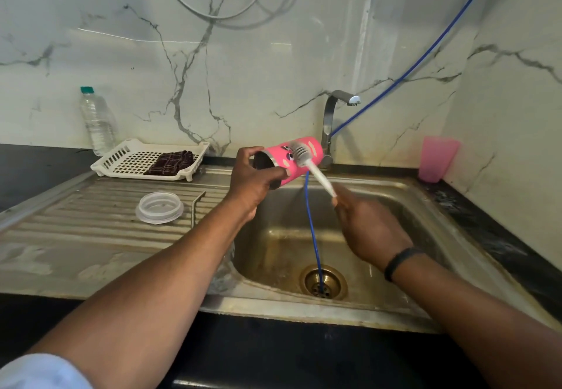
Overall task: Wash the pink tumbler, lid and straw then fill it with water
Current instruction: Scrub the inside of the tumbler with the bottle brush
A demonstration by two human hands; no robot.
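My left hand (254, 175) grips the pink tumbler (290, 157) sideways over the sink's (425, 203) back edge; my right hand (369, 227) pinches the brush (307, 162). I should rotate the tumbler, scrubbing evenly.

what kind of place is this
Most likely a home kitchen, at the sink. A steel sink with a ribbed draining board sits under a tap on a marble-look wall, a white dish rack stands on the board, and the left hand holds a pink tumbler being scrubbed with a brush.
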